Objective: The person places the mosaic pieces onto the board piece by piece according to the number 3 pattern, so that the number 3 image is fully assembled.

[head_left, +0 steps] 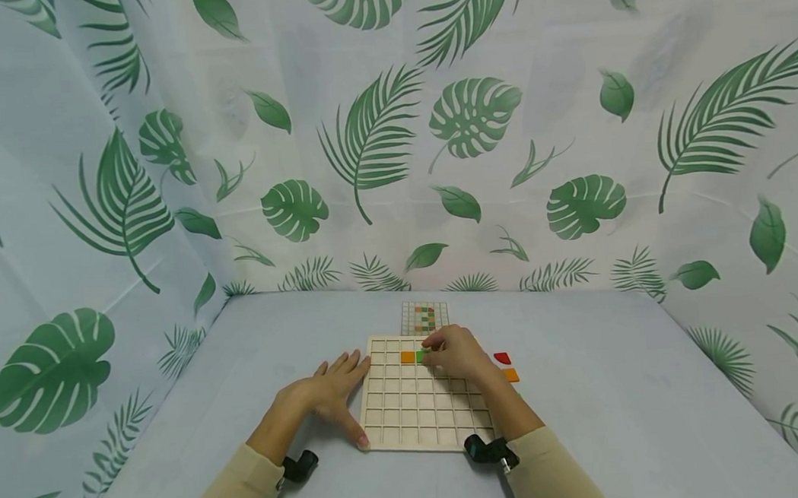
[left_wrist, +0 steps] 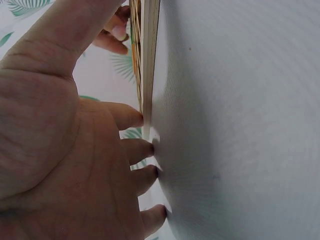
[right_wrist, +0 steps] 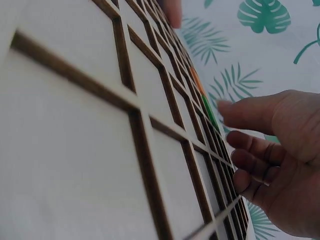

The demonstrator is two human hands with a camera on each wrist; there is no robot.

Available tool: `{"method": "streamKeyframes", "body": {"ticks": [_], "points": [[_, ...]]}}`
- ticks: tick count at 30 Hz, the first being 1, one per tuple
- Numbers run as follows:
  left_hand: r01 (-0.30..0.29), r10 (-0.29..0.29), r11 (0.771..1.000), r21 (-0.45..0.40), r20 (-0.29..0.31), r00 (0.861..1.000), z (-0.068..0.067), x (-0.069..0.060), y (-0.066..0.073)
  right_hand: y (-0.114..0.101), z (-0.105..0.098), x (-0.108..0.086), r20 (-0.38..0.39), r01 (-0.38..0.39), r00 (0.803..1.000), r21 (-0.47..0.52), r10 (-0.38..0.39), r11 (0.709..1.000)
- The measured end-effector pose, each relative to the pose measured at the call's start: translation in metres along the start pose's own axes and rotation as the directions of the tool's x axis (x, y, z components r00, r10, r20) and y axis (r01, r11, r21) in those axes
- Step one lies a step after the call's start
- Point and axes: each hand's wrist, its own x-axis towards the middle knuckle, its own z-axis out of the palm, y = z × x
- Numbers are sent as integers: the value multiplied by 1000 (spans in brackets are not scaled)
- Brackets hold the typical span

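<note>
A wooden grid board (head_left: 408, 401) lies on the table, with an orange piece (head_left: 408, 357) and a green piece (head_left: 420, 356) side by side in its upper cells. My left hand (head_left: 329, 394) is spread along the board's left edge, thumb at the lower left corner and fingertips near the upper left. Over the green piece is my right hand (head_left: 455, 354), its thumb and index finger beside that piece. In the right wrist view the right hand (right_wrist: 280, 155) has bent fingers close to the green piece (right_wrist: 208, 111); whether they touch it I cannot tell.
A small card with a coloured grid pattern (head_left: 424, 318) lies behind the board. Right of the board, partly behind the right forearm, are a red piece (head_left: 502, 358) and another orange piece (head_left: 510, 375). Leaf-patterned cloth (head_left: 386, 257) stands behind the table.
</note>
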Motion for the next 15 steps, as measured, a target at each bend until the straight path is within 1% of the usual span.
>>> {"method": "streamKeyframes", "body": {"ticks": [3,6,9,15], "points": [[-1,1,1000,6,0,1000,0,0,0,3,-7,-2,-27,5,1000,35,-4,999],[0,0,1000,9,-1,1000,-1,0,0,5,-16,-5,-36,7,999,57,-4,998],[-1,1,1000,6,-1,1000,-1,0,0,7,-27,-8,-46,2,999,39,0,999],[-4,4,1000,8,-1,1000,-1,-1,0,20,-47,-15,-100,2,995,-7,-3,1000]]}}
